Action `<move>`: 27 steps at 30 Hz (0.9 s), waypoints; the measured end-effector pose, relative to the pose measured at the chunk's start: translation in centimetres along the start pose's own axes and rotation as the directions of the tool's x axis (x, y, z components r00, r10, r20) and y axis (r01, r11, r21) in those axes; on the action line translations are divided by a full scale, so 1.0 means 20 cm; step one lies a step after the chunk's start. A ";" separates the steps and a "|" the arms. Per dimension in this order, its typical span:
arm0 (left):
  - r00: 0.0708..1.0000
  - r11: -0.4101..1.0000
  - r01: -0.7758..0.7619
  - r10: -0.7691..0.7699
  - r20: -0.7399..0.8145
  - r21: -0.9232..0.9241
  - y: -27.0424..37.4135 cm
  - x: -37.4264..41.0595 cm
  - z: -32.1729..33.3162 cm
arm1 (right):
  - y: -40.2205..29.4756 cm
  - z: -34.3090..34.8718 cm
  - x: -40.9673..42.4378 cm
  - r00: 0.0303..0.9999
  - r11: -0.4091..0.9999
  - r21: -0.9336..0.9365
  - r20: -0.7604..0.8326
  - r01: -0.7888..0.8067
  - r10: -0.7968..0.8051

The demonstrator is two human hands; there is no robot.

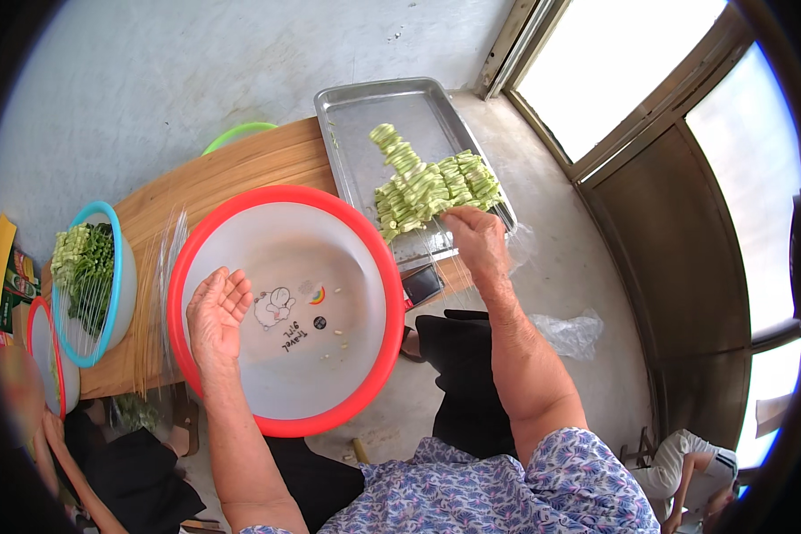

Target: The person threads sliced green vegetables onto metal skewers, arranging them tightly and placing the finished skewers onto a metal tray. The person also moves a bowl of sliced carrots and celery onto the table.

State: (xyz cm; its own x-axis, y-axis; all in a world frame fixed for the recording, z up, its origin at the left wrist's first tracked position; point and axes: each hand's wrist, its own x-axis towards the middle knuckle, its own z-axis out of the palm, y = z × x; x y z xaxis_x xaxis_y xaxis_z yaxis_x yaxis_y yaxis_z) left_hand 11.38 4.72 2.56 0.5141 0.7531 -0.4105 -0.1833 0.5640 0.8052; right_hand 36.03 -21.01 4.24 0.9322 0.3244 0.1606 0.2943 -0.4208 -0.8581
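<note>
My right hand pinches the thin stick end of a skewer of light green vegetable pieces, above the tray's near right part. Under it, several similar green skewers lie side by side in the metal tray, their sticks pointing towards me. My left hand is palm up with its fingers loosely curled and apart, holding nothing, over the left part of a large white basin with a red rim. A few small pale bits lie on the basin's bottom.
Bare skewer sticks lie on the wooden table, left of the basin. Beyond them stands a blue-rimmed basin with skewered greens. A phone lies by the tray. Two other people are at the lower left and lower right; a plastic bag is on the floor.
</note>
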 end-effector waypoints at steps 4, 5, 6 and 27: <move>1.000 1.000 0.017 -0.017 0.016 0.010 -0.02 0.00 0.02 | 0.21 -0.17 0.10 0.978 0.980 -0.168 -0.197 -0.107 0.073; 1.000 1.000 0.017 -0.017 0.017 0.012 -0.02 0.00 0.01 | 0.25 -0.19 0.12 0.979 0.975 -0.196 -0.196 -0.100 0.061; 1.000 1.000 0.015 -0.015 0.017 0.015 -0.02 0.00 0.01 | 0.28 -0.20 0.13 0.979 0.970 -0.225 -0.196 -0.095 0.051; 1.000 0.999 0.013 -0.014 0.019 0.037 -0.03 -0.01 -0.02 | 0.39 -0.19 0.13 0.990 0.830 -0.549 -0.138 -0.101 0.029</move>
State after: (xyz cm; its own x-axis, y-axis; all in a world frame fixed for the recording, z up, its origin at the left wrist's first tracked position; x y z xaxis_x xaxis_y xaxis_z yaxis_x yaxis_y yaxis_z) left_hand 11.11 4.43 1.97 0.5322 0.7388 -0.4135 -0.1457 0.5610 0.8149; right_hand 41.62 -26.70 -0.22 0.9605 0.1919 0.2015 0.2659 -0.8466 -0.4610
